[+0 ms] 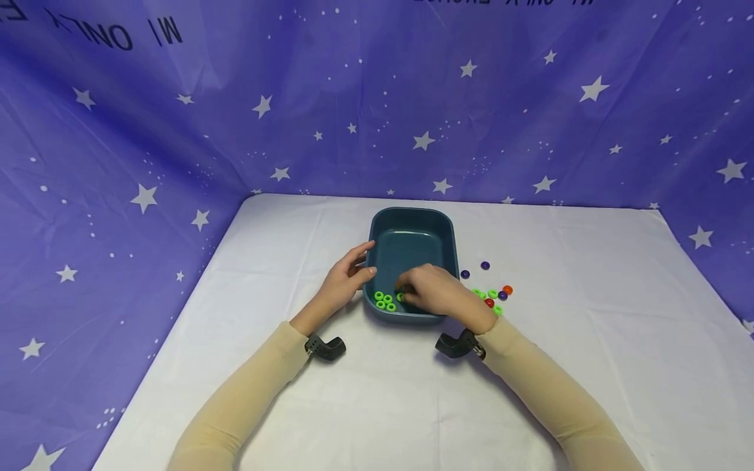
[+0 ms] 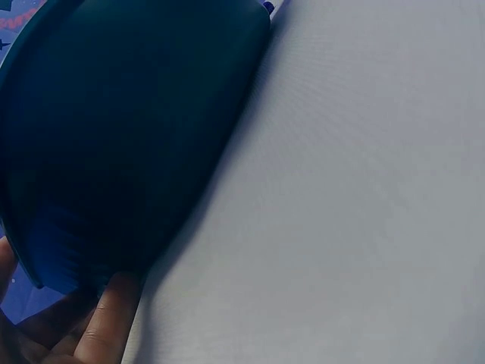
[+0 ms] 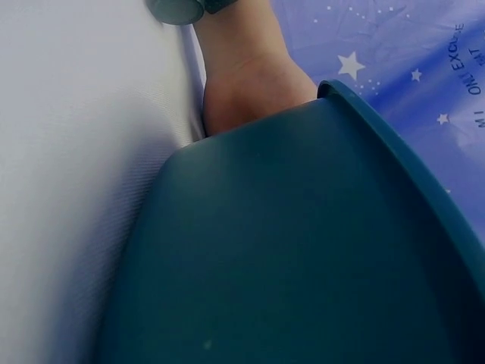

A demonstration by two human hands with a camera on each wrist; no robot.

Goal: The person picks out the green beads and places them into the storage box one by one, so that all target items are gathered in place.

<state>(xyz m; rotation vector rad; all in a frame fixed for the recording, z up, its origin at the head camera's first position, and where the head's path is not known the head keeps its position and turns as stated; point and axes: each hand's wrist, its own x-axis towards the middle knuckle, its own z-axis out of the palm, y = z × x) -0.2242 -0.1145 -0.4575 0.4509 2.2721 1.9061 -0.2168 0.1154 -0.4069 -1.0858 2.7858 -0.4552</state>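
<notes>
A dark teal rectangular box [image 1: 412, 212] stands on the white cloth. My left hand [image 1: 344, 280] grips its left wall, the thumb over the rim. In the left wrist view its fingers [image 2: 110, 322] press the outside of the wall. My right hand [image 1: 434, 288] reaches down into the near end of the box with curled fingers, pinching a small green ring [image 1: 400, 297]; its fingertips are partly hidden. Several more green rings [image 1: 387, 299] lie in the near left corner, just left of those fingertips. In the right wrist view the box wall [image 3: 242, 227] covers most of the scene.
Right of the box lie several loose rings: green [image 1: 493, 294], purple [image 1: 485, 265], orange [image 1: 508, 290] and red [image 1: 489, 303]. My right forearm passes close by them, overlapping some in the head view. A purple star-patterned curtain [image 1: 353, 98] hangs behind the table.
</notes>
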